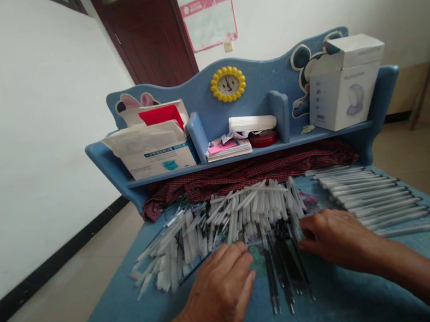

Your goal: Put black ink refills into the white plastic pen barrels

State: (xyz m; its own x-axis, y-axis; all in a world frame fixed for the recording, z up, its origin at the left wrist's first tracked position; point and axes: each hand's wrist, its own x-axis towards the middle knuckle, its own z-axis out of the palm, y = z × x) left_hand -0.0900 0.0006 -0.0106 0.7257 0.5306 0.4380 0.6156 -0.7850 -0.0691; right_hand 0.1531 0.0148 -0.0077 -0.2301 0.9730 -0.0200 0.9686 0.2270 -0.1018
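1. whitish, see-through pen tubes [189, 237] lie in a loose, crisscrossed heap at the left and middle of the table [365, 304].
2. the left hand [223, 290] is curled just in front of them; i cannot tell whether it grips anything.
3. dark ink refills [294, 266] lie between the hands, roughly lengthwise.
4. the right hand [332, 237] bends beside them, its grip hidden too.
5. pale pens [386, 198] with dark ends form a rough row at right.
6. the table is blue; behind stand a mask box [156, 160], dark red door [151, 33], yellow clock [228, 84] and white box [342, 91].
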